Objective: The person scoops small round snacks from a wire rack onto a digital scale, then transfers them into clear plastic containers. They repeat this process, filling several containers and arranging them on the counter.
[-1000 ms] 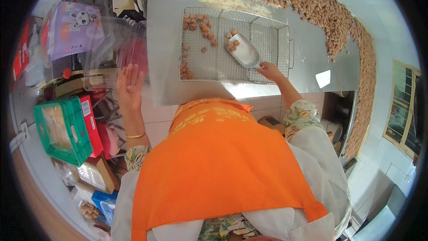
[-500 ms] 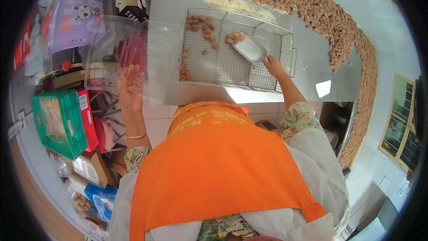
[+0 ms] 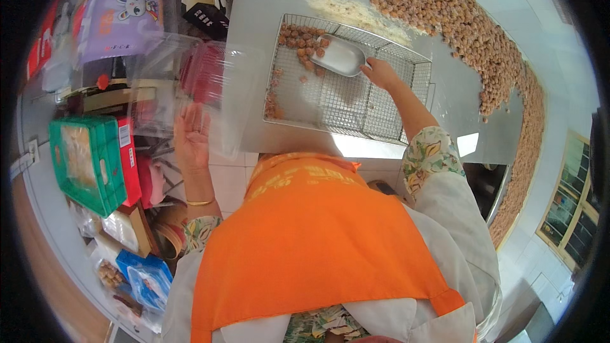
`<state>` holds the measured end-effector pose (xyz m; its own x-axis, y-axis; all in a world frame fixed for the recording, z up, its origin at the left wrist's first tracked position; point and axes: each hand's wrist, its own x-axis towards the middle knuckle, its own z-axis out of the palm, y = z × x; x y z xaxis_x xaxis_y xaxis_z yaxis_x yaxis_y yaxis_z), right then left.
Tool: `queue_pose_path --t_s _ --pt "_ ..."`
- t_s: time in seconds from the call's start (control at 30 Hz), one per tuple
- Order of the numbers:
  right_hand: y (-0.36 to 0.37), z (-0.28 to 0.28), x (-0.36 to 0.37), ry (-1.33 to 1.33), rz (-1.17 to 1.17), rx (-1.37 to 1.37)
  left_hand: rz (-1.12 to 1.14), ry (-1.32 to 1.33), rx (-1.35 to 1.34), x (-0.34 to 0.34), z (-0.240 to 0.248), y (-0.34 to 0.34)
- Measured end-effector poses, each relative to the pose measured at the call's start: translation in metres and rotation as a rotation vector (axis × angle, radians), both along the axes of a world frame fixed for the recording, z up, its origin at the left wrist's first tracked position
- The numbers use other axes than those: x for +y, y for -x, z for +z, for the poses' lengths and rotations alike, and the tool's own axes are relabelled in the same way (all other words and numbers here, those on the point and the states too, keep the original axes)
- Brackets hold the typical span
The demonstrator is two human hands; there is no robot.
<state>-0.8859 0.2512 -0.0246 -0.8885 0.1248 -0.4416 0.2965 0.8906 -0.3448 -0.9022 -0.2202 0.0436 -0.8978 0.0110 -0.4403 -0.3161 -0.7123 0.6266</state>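
A wire-mesh basket (image 3: 356, 98) sits on the metal table, with brown round candied-looking pieces (image 3: 300, 37) at its left end and crumbs along that side. My right hand (image 3: 381, 73) is closed around the handle of a metal scoop (image 3: 343, 57) inside the basket. The scoop's front edge meets the pieces, and a few lie at its lip. At the left, my left hand (image 3: 192, 136) is palm up under the near side of a clear plastic box (image 3: 232, 98), supporting it. The box reaches over the table's left edge. Its fingers show through the plastic.
A long heap of the same pieces (image 3: 457, 19) covers the table's far right side. Pale powder (image 3: 356, 13) lies behind the basket. On the left stand a purple bag (image 3: 121, 22), a green crate (image 3: 86, 165) and a blue package (image 3: 146, 279).
My right hand has pushed the scoop left within the basket, into the pieces at the far left. My left hand stays at the plastic box. The whole view has shifted slightly.
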Motion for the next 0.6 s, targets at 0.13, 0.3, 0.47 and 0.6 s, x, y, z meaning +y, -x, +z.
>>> queue_pose_path --t_s 0.13,0.3,0.47,0.6 --pt "0.016 0.002 -0.007 -0.039 0.094 -0.002 0.001 0.002 -0.018 -0.002 -0.002 -0.003" --pt "0.026 0.01 -0.017 -0.001 0.061 -0.039 0.011 -0.092 -0.058 -0.005 -0.017 -0.001" --pt "0.015 0.006 -0.004 0.028 -0.016 -0.029 -0.127 -0.24 -0.049 0.037 -0.035 0.043" --pt "0.022 0.018 -0.014 -0.011 0.004 -0.001 -0.281 -0.407 -0.038 0.075 -0.073 0.099"
